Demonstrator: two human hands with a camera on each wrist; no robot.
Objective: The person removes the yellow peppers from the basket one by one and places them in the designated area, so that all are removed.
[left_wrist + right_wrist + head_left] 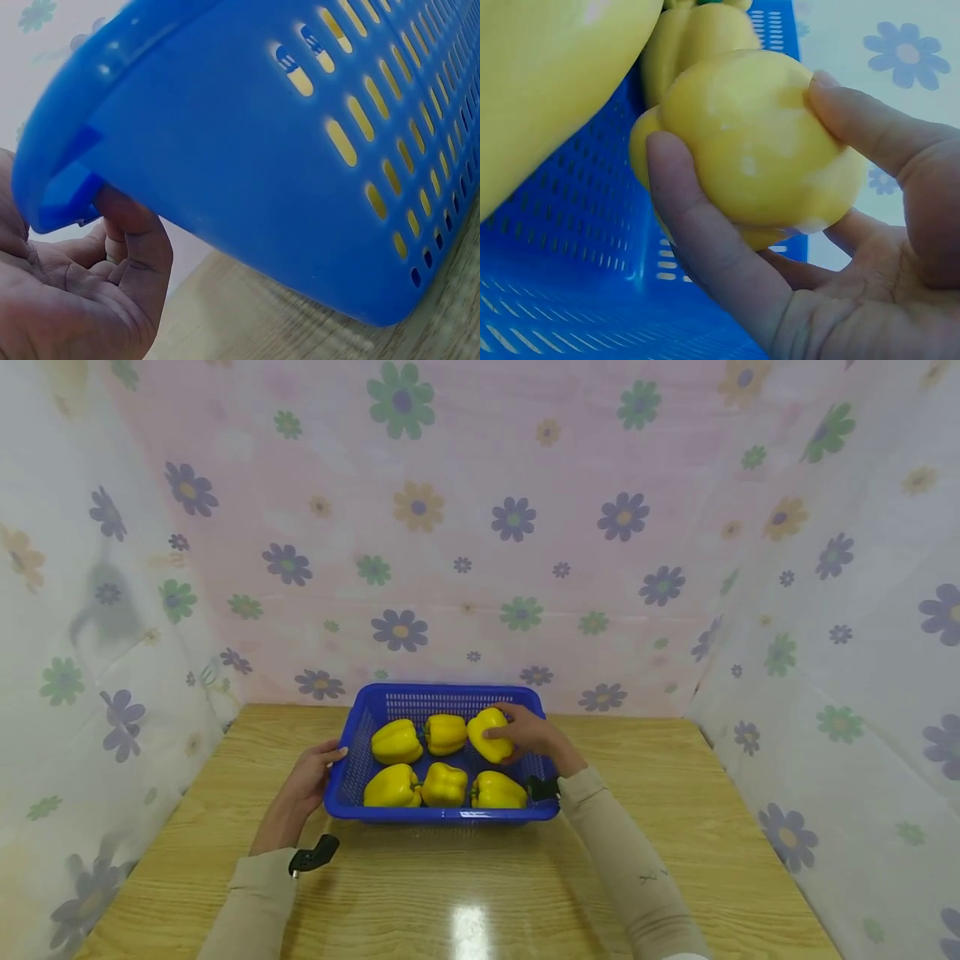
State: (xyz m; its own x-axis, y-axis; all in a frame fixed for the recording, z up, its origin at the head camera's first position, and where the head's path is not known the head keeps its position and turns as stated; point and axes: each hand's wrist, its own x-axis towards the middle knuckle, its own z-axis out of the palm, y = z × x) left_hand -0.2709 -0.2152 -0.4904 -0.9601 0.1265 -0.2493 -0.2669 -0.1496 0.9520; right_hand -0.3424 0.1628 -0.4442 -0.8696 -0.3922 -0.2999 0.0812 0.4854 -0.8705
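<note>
A blue plastic basket (442, 814) with slotted walls stands on the table. My left hand (311, 781) grips its left rim, fingers curled under the lip in the left wrist view. Inside the basket's right back part, my right hand (528, 732) holds a yellow bell pepper (757, 142), thumb on one side and fingers on the other. Two more yellow bell peppers (397, 742) lie along the back of the basket to its left. In front sits a row of three yellow bell peppers (445, 786), partly behind the front rim.
The basket rests on a wood-grain table (450, 893), near its back edge. A flower-patterned cloth (465, 527) hangs behind and on both sides. Dark wrist-mounted devices (315, 854) sit at both sleeves, the right one over the basket's front right corner.
</note>
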